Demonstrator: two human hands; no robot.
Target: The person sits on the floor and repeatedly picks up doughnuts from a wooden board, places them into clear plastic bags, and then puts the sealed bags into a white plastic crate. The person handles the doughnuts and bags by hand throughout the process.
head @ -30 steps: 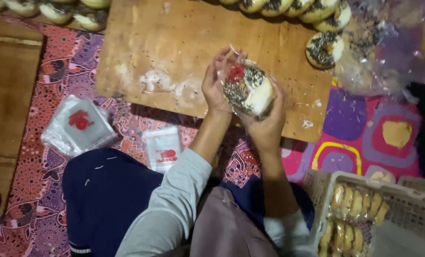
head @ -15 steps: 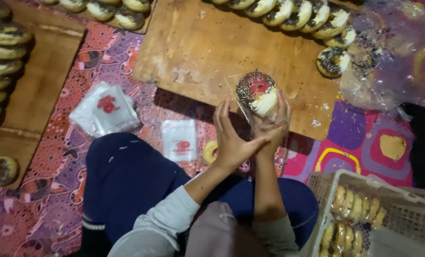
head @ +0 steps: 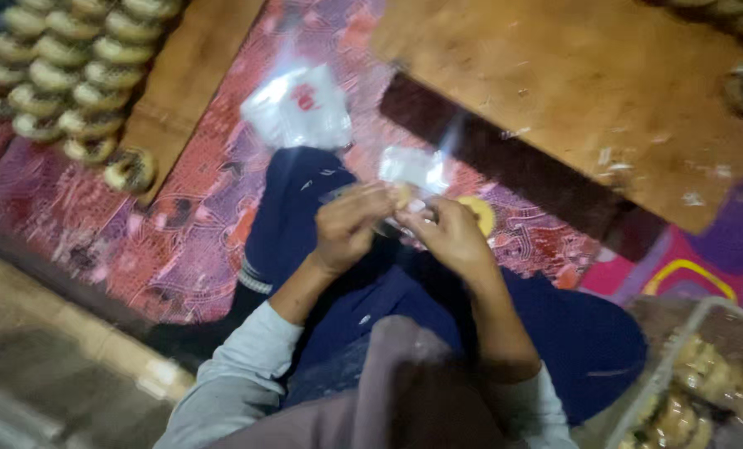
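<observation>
Left hand (head: 348, 226): held over the lap, just below the wooden board's (head: 571, 100) near edge; fingers curled together on the near end of a small clear plastic bag (head: 411, 170).
Right hand (head: 446, 237): beside the left hand, fingertips nearly meeting it; fingers pinched on the same bag.
Clear plastic bag: rose from between both hands toward the board's shadowed edge; contents blurred, cannot be told.
Yellow ring (head: 480, 214): on the patterned mat (head: 197, 216), just right of the right hand, below the board.
Stack of plastic bags (head: 301, 108): on the mat, left of the board.
Doughnuts (head: 64, 75): in rows, far left of the board.
Crate (head: 704, 382): well below the board's right end, holding packed doughnuts.
</observation>
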